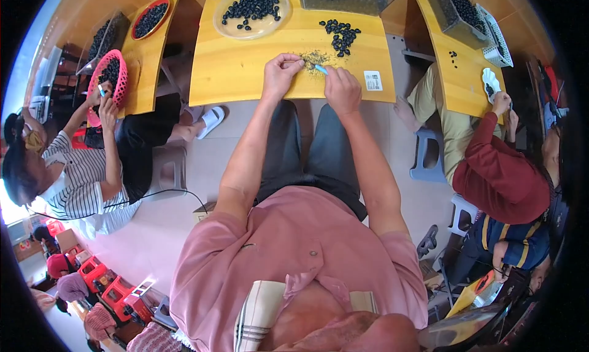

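The pink shirt [294,254] is filling the foreground. The left hand [280,74] is pinching one dark seed [310,64]; the right hand [342,89] is clamping a small blue tool [321,69], seemingly peeling it over the husk pile [316,58]. Next probably calls for the loose seeds [340,36].

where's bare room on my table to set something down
Bare wood left of the left hand, below the clear plate. A smaller patch lies between the loose beans and white tag. The green scraps by the right hand are crowded.
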`<move>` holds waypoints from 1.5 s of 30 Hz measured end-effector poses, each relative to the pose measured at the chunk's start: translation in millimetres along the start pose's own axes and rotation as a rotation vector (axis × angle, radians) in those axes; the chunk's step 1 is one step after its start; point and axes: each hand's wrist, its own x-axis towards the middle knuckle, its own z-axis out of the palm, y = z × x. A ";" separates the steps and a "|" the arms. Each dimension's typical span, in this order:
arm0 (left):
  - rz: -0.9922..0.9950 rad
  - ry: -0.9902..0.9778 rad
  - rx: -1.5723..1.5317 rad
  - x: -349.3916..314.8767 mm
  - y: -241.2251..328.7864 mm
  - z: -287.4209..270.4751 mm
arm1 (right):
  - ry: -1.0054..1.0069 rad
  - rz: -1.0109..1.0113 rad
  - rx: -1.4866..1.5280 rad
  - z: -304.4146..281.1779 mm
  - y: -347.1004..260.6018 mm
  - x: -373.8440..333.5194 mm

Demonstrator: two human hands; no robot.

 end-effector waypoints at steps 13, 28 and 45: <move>0.054 0.010 -0.003 -4.7 -3.2 2.9 | -0.003 0.010 0.011 2.1 2.0 -3.0; 0.134 -0.019 0.064 -9.1 -9.4 7.3 | 0.003 -0.027 0.050 -0.7 4.6 -2.5; 0.275 -0.036 0.220 -10.7 -11.4 8.0 | 0.017 -0.068 0.065 -2.9 3.0 -4.2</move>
